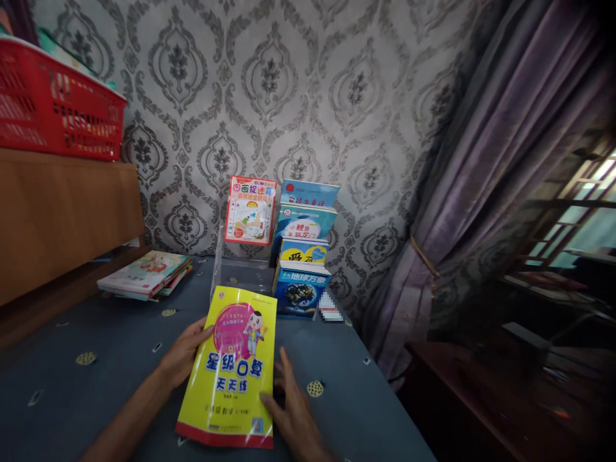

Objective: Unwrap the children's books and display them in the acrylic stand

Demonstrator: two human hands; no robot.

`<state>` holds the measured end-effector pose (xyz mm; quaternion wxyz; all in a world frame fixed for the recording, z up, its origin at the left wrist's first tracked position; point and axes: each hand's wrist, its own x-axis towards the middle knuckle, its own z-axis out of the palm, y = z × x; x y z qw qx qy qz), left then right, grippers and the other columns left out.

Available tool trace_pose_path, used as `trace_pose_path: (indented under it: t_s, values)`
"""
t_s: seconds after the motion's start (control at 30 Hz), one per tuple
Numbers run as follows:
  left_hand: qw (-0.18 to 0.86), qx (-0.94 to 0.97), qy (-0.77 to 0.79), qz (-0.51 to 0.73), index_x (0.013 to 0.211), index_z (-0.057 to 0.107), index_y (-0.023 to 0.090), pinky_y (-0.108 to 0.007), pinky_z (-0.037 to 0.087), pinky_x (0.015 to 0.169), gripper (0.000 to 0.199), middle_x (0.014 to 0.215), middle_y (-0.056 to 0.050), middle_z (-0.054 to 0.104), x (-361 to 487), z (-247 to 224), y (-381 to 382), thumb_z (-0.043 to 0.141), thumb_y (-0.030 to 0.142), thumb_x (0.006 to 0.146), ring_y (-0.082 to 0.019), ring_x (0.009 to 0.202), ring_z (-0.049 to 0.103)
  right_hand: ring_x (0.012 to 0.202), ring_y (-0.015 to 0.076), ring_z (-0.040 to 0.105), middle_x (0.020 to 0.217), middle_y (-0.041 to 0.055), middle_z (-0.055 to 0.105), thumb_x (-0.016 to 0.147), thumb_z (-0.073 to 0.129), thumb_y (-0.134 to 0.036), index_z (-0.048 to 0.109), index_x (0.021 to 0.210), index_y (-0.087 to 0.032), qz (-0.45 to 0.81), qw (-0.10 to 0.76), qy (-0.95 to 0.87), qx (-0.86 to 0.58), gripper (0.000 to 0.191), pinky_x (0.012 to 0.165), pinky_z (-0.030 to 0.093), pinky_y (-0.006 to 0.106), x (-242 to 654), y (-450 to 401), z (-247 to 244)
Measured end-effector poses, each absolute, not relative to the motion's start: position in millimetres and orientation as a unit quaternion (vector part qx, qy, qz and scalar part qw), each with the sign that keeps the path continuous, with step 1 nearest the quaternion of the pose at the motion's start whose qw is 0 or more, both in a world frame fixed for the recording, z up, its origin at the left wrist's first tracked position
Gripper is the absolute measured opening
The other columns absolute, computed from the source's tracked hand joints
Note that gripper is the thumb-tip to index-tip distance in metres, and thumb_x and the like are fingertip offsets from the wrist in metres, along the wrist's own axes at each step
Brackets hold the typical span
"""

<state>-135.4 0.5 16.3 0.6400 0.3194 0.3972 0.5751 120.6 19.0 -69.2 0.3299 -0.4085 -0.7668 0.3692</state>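
Note:
A yellow workbook [231, 401] with a pink circle, a cartoon child and blue Chinese lettering is tilted up in front of me, above the dark patterned tablecloth. My left hand [185, 353] grips its left edge, thumb on the cover and fingers behind. At the right edge, my right hand [296, 407] has its thumb on the cover; one finger points upward beside the edge and the others are partly hidden. Just beyond the workbook stands a clear book rack [216, 260]. It bears a red-bordered picture book [250, 215] on the left and a stepped row of blue books [301, 292] on the right.
A stack of thin books [144, 273] lies at the left of the table [120, 391]. Behind it are a wooden cabinet [67, 218] and a red plastic basket [86, 115]. A purple curtain [462, 160] hangs at the right, near a dark wooden piece of furniture [462, 385].

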Motion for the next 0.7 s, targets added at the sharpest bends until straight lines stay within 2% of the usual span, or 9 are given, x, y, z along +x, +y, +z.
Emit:
trace_pose_path:
  t_s: [0.07,0.1,0.17,0.23,0.33,0.4,0.53,0.6,0.7]
  values:
    - [0.634,0.325,0.396,0.579,0.121,0.063,0.016,-0.034,0.06,0.064,0.066,0.095,-0.011,0.078,-136,22,-2,0.088,0.041,0.065,-0.026,0.072,0.074,0.097,0.0295,0.072,0.108,0.0138,0.073,0.089,0.054,-0.054,0.032,0.151,-0.016,0.471,0.352,-0.717,-0.373,0.076,0.082,0.059,0.044,116,26,-54]
    - [0.629,0.329,0.397,0.582,0.123,0.062,0.017,-0.035,0.06,0.065,0.067,0.096,-0.011,0.078,-136,25,-2,0.087,0.041,0.066,-0.026,0.073,0.075,0.089,0.0289,0.073,0.095,0.0103,0.073,0.087,0.057,-0.056,0.04,0.144,-0.017,0.506,0.36,-0.696,-0.36,0.071,0.077,0.06,0.043,113,30,-44]
    - [0.611,0.341,0.395,0.596,0.126,0.061,0.018,-0.036,0.06,0.066,0.068,0.098,-0.011,0.078,-138,30,-2,0.085,0.042,0.067,-0.027,0.076,0.075,0.077,0.0266,0.072,0.083,0.0051,0.071,0.083,0.061,-0.057,0.05,0.128,-0.02,0.533,0.381,-0.668,-0.353,0.06,0.064,0.058,0.038,109,36,-23]
    - [0.586,0.36,0.392,0.611,0.127,0.061,0.019,-0.037,0.06,0.07,0.068,0.103,-0.011,0.077,-141,34,-1,0.083,0.045,0.068,-0.028,0.081,0.074,0.072,0.0247,0.071,0.083,0.0041,0.071,0.082,0.062,-0.057,0.053,0.115,-0.022,0.538,0.405,-0.656,-0.341,0.049,0.056,0.055,0.033,106,38,-3]
    - [0.562,0.407,0.401,0.598,0.124,0.064,0.02,-0.038,0.058,0.078,0.066,0.108,-0.011,0.076,-150,34,-1,0.081,0.05,0.068,-0.029,0.089,0.073,0.082,0.0246,0.072,0.092,0.0066,0.072,0.086,0.06,-0.056,0.054,0.101,-0.023,0.512,0.433,-0.667,-0.324,0.036,0.065,0.058,0.035,106,32,13]
    - [0.55,0.455,0.424,0.557,0.121,0.066,0.019,-0.04,0.057,0.082,0.064,0.108,-0.011,0.076,-158,32,-2,0.079,0.053,0.069,-0.029,0.092,0.072,0.087,0.0255,0.072,0.097,0.0078,0.072,0.089,0.057,-0.056,0.054,0.096,-0.024,0.498,0.428,-0.681,-0.325,0.033,0.068,0.059,0.037,107,26,12]
    - [0.492,0.563,0.485,0.454,0.117,0.068,0.021,-0.042,0.054,0.092,0.055,0.111,-0.009,0.075,-172,33,-6,0.072,0.056,0.074,-0.029,0.1,0.069,0.085,0.0259,0.072,0.098,0.0082,0.072,0.093,0.051,-0.059,0.05,0.09,-0.025,0.475,0.403,-0.709,-0.33,0.034,0.065,0.059,0.036,110,25,3]
    - [0.44,0.617,0.51,0.408,0.113,0.07,0.023,-0.04,0.054,0.09,0.049,0.111,-0.008,0.074,-178,40,-7,0.066,0.056,0.077,-0.028,0.101,0.068,0.084,0.0254,0.072,0.098,0.0085,0.072,0.095,0.046,-0.058,0.049,0.09,-0.025,0.448,0.397,-0.727,-0.337,0.033,0.065,0.059,0.036,110,29,4]
    - [0.344,0.675,0.553,0.348,0.105,0.073,0.024,-0.036,0.055,0.078,0.042,0.104,-0.007,0.075,-186,50,-6,0.058,0.055,0.081,-0.027,0.093,0.067,0.081,0.0242,0.07,0.095,0.0079,0.073,0.096,0.043,-0.055,0.052,0.09,-0.025,0.4,0.373,-0.76,-0.352,0.032,0.067,0.059,0.037,109,37,13]
